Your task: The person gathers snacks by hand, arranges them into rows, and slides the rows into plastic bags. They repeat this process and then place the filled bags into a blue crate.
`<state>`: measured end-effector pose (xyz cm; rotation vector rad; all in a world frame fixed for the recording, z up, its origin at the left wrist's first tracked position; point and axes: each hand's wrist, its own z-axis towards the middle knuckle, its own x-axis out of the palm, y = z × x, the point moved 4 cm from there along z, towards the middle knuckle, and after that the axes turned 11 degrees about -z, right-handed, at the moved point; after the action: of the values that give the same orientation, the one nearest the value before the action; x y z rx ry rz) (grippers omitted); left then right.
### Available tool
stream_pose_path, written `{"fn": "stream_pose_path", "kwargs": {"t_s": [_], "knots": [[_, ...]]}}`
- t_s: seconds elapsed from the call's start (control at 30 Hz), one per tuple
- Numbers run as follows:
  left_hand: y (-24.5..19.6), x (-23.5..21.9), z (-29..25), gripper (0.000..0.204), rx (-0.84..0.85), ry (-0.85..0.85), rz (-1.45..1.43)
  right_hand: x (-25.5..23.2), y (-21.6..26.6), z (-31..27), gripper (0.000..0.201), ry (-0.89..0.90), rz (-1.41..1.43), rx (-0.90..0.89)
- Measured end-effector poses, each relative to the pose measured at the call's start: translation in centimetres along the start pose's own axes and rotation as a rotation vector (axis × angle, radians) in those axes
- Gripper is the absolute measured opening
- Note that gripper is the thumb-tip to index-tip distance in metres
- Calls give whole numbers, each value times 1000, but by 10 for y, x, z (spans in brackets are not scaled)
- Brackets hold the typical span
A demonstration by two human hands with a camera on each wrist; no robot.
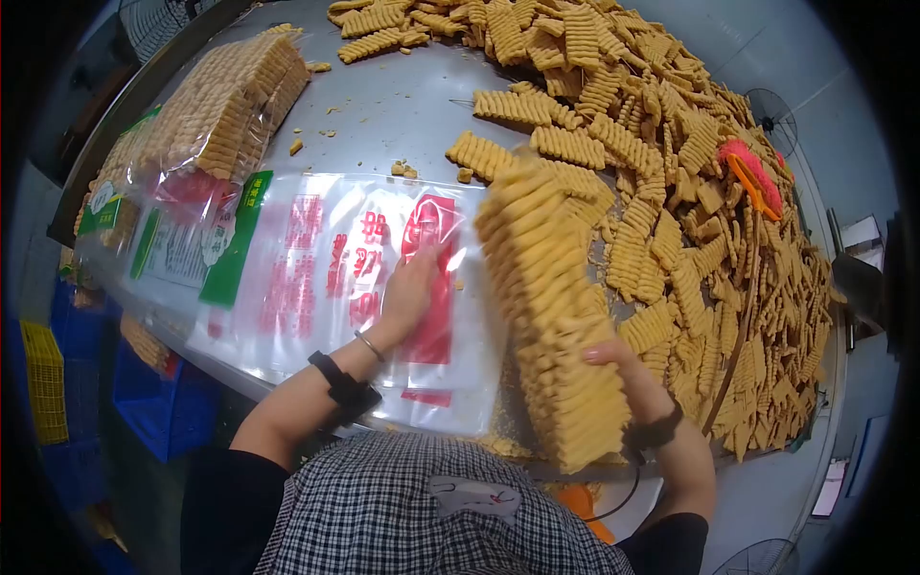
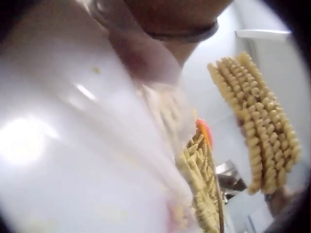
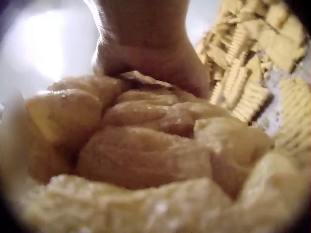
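A thick stack of ridged, twisted fried snack strips [image 1: 551, 316] stands tilted over the table's front edge. My right hand [image 1: 628, 374] holds it from the right side, thumb on the near face; in the right wrist view its blunt ends [image 3: 146, 153] fill the foreground. My left hand [image 1: 412, 292] lies on a clear plastic bag [image 1: 470, 335] with red print, its fingers over the red panel. In the left wrist view, shiny film [image 2: 97, 155] overlaps my left hand, and I cannot tell whether the fingers pinch it.
A large heap of loose snack pieces [image 1: 700, 240] covers the right and back of the metal table [image 1: 383, 115]. A pink and orange brush-like item [image 1: 752, 177] lies on it. Filled bags [image 1: 225, 105] stand back left. Blue crates [image 1: 168, 407] sit below the left edge.
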<state>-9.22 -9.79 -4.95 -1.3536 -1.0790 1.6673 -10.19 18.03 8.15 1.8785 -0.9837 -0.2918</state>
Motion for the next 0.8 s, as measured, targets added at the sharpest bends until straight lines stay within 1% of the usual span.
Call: {"fn": "stream_pose_path", "kwargs": {"t_s": [0.03,0.07,0.1,0.13,0.17,0.23,0.27,0.3,0.33,0.37,0.4,0.43,0.47,0.5,0.53,0.57,0.6,0.63,0.67,0.7,0.73,0.77,0.8], "knots": [[-1,-5,2,41,1,3,2,7,-9,13,87,61,-40,55],[-4,-15,3,40,28,-132,-134,9,-19,25,87,60,-37,54],[-10,-27,2,38,55,-267,-270,11,-28,37,91,61,-229,23],[-36,-42,-1,37,-52,-267,-432,15,-32,44,94,62,-422,-8],[-62,-57,-6,36,-160,-285,-592,24,-26,46,94,62,-423,-10],[-103,-81,-13,36,331,-495,318,41,6,40,99,-206,-1457,-135],[-112,-84,-15,36,290,-424,388,52,14,39,99,-205,-1453,-131],[-121,-84,-18,36,292,-420,388,67,25,39,94,-202,-1683,-261],[-131,-78,-19,35,310,-362,449,79,32,42,90,-199,-1915,-399],[-138,-70,-20,35,328,-307,509,82,36,48,90,-202,-1921,-400],[-147,-62,-22,36,450,-300,486,92,44,50,84,-286,-2037,-690],[-155,-54,-22,32,541,-314,409,102,48,49,79,-367,-2123,-995],[-165,-45,-23,30,630,-327,334,103,47,54,70,-281,-2153,-833],[-174,-32,-25,32,622,-247,249,101,42,62,70,-273,-2149,-845],[-184,-18,-29,35,611,-171,166,98,44,72,73,-368,-2053,-897],[-193,-2,-32,35,727,-167,89,96,45,72,75,-540,-2156,-949],[-198,15,-37,35,798,-125,16,98,52,71,77,-726,-2245,-982],[-203,31,-42,36,866,-76,-55,105,58,71,77,-722,-2242,-1007],[-205,41,-46,36,887,13,-125,101,66,78,78,-755,-2201,-712],[-198,41,-43,36,895,5,-116,94,70,82,78,-772,-2170,-571],[-189,44,-39,36,865,83,-78,87,74,86,79,-791,-2140,-430],[-180,48,-33,36,835,163,-43,66,76,91,85,-777,-1877,-428],[-164,43,-23,33,813,67,4,47,73,98,88,-775,-1748,-424]]}}
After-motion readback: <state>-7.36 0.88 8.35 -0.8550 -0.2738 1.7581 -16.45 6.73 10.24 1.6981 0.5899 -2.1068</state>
